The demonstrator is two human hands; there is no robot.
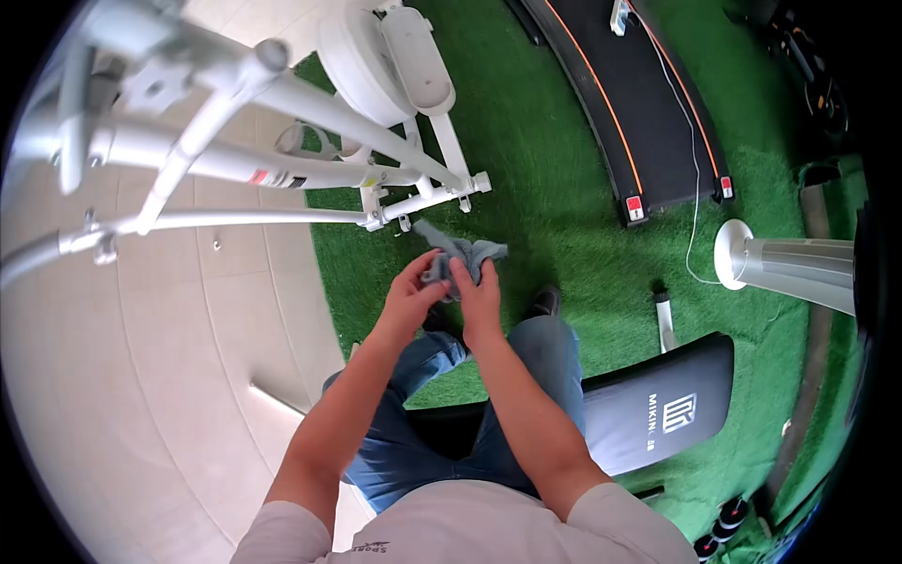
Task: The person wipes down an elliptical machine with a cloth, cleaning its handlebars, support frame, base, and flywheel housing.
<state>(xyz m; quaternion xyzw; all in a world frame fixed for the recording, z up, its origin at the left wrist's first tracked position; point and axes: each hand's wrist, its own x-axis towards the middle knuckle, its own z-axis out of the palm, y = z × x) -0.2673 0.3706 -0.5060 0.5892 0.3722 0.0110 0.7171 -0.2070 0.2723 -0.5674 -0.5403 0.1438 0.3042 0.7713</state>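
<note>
Both of my hands are closed on a crumpled grey-blue cloth (479,252), held out in front of my knees. My left hand (412,293) grips its lower left side, fingers bent around the folds. On the other side my right hand (477,289) pinches the cloth, with the thumb on top. One loose end of the cloth sticks out up and to the left, close to the foot of a white exercise machine (427,195). The hands are near each other, and the folds hide some fingertips.
I sit on a black padded bench (648,414). Green artificial turf (526,188) meets beige floor tiles (225,310) on the left. A treadmill (639,113) lies ahead right, with a white cable (693,141) across it. A grey tower-shaped appliance (789,268) and dumbbells (731,517) are at right.
</note>
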